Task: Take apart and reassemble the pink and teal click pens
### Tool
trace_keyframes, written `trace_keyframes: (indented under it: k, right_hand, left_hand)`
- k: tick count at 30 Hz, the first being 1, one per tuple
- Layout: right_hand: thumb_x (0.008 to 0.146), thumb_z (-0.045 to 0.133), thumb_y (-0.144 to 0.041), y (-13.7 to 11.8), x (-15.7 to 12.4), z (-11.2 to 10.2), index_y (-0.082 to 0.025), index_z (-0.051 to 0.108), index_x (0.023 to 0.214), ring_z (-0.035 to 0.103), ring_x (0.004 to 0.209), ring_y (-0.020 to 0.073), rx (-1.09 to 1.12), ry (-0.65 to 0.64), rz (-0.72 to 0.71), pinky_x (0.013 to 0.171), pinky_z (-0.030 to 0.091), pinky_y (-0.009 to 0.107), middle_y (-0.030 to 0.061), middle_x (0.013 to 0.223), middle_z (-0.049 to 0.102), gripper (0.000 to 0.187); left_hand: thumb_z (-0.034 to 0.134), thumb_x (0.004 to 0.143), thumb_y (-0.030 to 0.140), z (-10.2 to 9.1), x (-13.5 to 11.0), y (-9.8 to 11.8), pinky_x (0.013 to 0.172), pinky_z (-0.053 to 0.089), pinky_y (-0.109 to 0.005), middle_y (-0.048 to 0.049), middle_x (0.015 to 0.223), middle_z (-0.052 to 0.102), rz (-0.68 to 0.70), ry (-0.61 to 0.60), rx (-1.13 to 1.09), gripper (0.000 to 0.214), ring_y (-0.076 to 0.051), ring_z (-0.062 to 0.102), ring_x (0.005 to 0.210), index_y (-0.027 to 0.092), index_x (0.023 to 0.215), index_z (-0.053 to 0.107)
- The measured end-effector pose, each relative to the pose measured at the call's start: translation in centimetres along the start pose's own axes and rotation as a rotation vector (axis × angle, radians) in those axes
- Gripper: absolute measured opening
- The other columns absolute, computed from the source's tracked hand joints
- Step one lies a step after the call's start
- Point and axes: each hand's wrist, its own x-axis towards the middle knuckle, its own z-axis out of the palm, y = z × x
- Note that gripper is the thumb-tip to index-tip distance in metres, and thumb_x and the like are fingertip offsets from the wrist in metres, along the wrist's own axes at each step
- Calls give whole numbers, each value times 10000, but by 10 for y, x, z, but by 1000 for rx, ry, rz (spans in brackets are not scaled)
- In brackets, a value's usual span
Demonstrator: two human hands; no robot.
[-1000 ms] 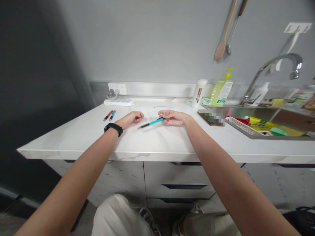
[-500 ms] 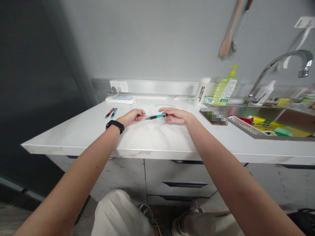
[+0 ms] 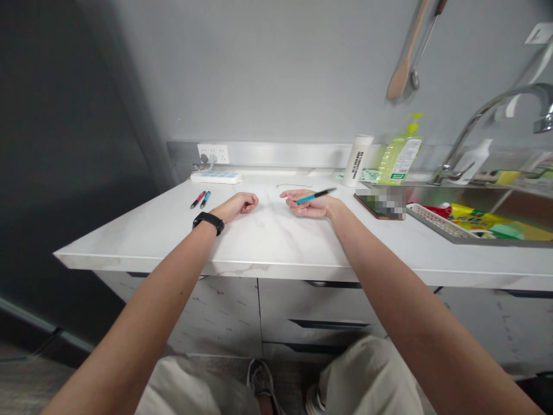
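Observation:
A blue-and-black pen (image 3: 307,198) lies across the fingers of my right hand (image 3: 309,206), which is palm up and loosely curled. Its black end points right and slightly up, over the base of the hand. My left hand (image 3: 244,204) rests on the white countertop (image 3: 276,242) in a loose fist, and I see nothing in it. A black band (image 3: 208,223) is round that wrist. Farther left, a red-and-black pen (image 3: 197,199) and a second blue-and-black pen (image 3: 205,199) lie side by side. Behind my right hand is a thin dark curved line (image 3: 294,185) on the counter.
A power strip (image 3: 216,177) lies at the back left, below a wall socket (image 3: 213,153). To the right stand a white bottle (image 3: 358,161) and a yellow-green pump bottle (image 3: 400,155). A phone-like flat object (image 3: 380,206), partly pixelated, lies beside the sink (image 3: 464,236).
The pen in my right hand has turned over: its black end pointed left toward my left hand, and now points right over the palm. My left hand stays closed. The view has shifted slightly.

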Motion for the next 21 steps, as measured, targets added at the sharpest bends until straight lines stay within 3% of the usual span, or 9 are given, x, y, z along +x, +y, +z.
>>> trace_keyframes:
  k: [4,9,12,15,18,21]
  right_hand:
    - [864,477,-82,0,1,-2,-123,533,1039,439,484,26,-6,33,-53,455,405,121,-10,689,556,189]
    - [851,496,-73,-1,-2,2,-121,536,1024,317,389,-11,-17,-9,-11,397,343,85,-35,649,533,184]
    - [841,525,-88,-1,-4,4,-113,543,1015,315,369,-11,-68,-2,-3,389,347,80,-51,597,517,177]
    - [824,541,-63,0,-2,1,-118,538,1045,411,400,-2,-51,20,-10,416,406,88,-25,652,579,229]
    - [814,526,-19,2,0,-3,-140,524,1088,579,555,37,3,61,-40,559,520,137,22,782,641,300]
    - [789,523,24,3,1,-4,-152,524,1085,652,696,91,13,83,-17,673,566,206,20,783,643,344]
  left_hand:
    - [443,568,81,1,-1,1,412,164,-210,20,418,352,10,-4,5,92,-65,265,386,121,547,523]
    - [444,572,85,1,-1,1,415,170,-209,21,422,353,10,0,11,98,-68,268,392,118,561,536]
    - [440,581,85,1,-1,1,419,174,-207,22,424,350,17,-4,21,105,-70,266,397,119,561,537]
    - [439,588,77,2,-3,3,422,196,-202,25,431,351,23,-7,34,112,-72,279,408,124,550,532]
    - [462,604,65,2,-4,4,436,238,-189,21,475,389,41,-14,37,109,-72,325,439,125,569,545]
    - [469,626,77,2,-2,3,426,237,-192,23,463,370,33,-37,1,108,-67,303,421,123,554,536]
